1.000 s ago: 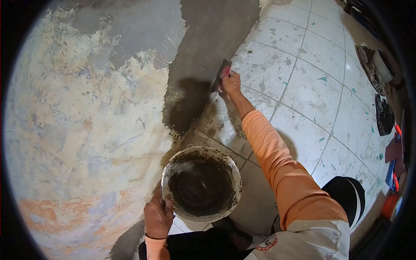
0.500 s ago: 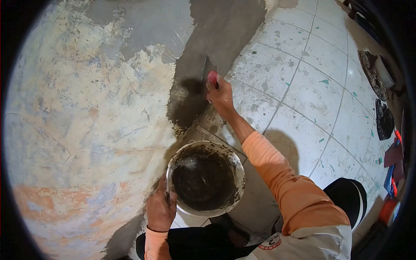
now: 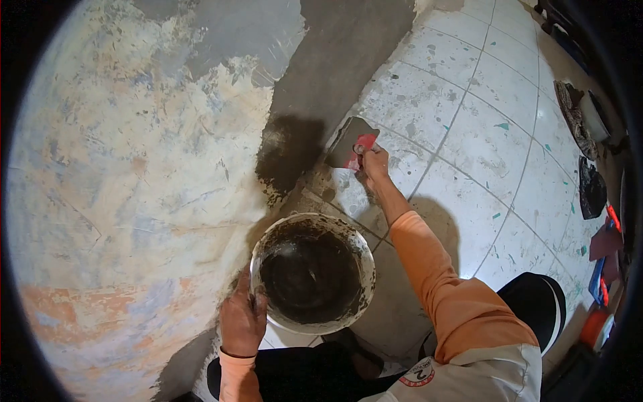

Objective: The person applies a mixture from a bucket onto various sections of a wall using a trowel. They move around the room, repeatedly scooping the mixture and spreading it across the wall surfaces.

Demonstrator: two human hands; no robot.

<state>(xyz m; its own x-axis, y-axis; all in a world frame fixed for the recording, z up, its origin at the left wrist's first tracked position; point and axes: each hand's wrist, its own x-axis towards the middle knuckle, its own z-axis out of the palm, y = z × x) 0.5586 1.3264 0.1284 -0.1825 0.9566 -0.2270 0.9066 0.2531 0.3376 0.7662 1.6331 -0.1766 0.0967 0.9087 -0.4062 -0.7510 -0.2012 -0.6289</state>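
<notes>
In the head view my right hand point(image 3: 375, 165) grips the red handle of a wide putty knife point(image 3: 347, 143). Grey material coats its blade, which is held over the floor tiles, beside the wall and away from its surface. My left hand point(image 3: 242, 323) holds the left rim of a round white bucket point(image 3: 368, 268), thumb on the near side. Dark grey wet plaster point(image 3: 309, 278) lines the inside of the bucket. Up from it, a strip of fresh dark plaster point(image 3: 328, 67) covers the lower wall along the floor.
The patchy, worn wall point(image 3: 134, 174) fills the left side. White floor tiles point(image 3: 492, 144) carry grey splashes and green flecks. Along the right edge lie a black plastic bag point(image 3: 592, 187), an orange round item point(image 3: 595, 327) and other clutter. My knee point(image 3: 536, 305) is at lower right.
My right hand has drawn the putty knife off the plastered wall, toward me and to the right. Its coated blade face now shows. My left hand stays on the bucket rim.
</notes>
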